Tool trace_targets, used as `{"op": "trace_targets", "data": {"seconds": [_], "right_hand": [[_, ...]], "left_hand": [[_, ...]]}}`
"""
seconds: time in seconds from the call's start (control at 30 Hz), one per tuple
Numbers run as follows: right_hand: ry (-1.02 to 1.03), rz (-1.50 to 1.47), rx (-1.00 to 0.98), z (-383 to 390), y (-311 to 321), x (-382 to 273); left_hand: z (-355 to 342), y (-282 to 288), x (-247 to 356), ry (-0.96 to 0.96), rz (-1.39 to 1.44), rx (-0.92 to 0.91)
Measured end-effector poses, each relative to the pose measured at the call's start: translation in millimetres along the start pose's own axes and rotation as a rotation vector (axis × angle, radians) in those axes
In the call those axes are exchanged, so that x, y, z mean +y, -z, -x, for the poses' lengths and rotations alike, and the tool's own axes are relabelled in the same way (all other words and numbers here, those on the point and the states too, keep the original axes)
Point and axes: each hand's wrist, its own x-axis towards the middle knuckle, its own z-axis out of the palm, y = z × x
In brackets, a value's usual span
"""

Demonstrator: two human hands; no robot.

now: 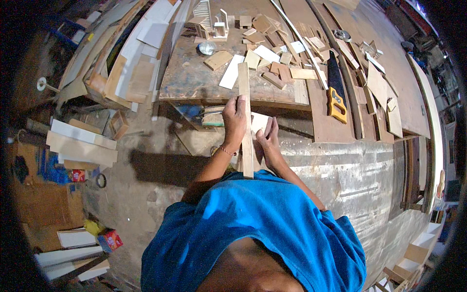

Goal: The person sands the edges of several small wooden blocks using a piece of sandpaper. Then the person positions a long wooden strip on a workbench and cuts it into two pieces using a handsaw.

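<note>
- Wooden strip point(245, 117), long and narrow, runs from the worn workbench point(194, 82) back toward the person's body; its far end lies on the bench top among offcuts, its near end sits just above the blue shirt point(253, 219).
- Left hand point(235, 121) is closed round the strip near its middle, fingers wrapped over the left edge; it has firm hold of the strip.
- Right hand point(269, 141) lies beside the strip's right edge with fingers loosely extended and pressed along it; whether it actually clamps the wood or only steadies it I cannot tell.
- Judged from this pose, the strip is being held or sighted along its length. To do that well, keep the far end seated on the bench so it does not swing.
- Keep both hands on opposite edges, so the strip stays flat and does not twist.
- Scattered wood blocks point(272, 63) crowd the bench near the strip's far end; a nudge forward could push them about.
- Yellow-handled handsaw point(335, 92) lies on planks to the right, well apart from both hands.
- Sawdust-covered floor point(340, 175) lies below.
</note>
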Motion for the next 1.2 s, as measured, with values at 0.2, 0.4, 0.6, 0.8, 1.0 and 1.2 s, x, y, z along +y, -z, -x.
{"op": "trace_targets", "data": {"seconds": [0.2,0.4,0.6,0.8,1.0,1.2], "right_hand": [[-0.41,-0.525,-0.172,-36,31,-24],[-0.565,-0.56,-0.333,-13,44,2],[-0.219,-0.199,-0.506,-4,32,-30],[-0.217,-0.244,-0.463,-15,42,-33],[0.14,-0.08,-0.281,-25,24,-67],[0.588,0.462,-0.172,-36,8,-90]], "left_hand": [[-3,10,2,-0.045,-0.101,-0.031],[-19,9,-4,-0.168,0.012,0.043],[-29,11,6,-0.124,0.016,0.002],[-33,0,3,-0.084,0.151,-0.018],[-32,-10,16,-0.018,0.031,-0.092],[-25,-25,-1,0.195,0.426,-0.166]]}}
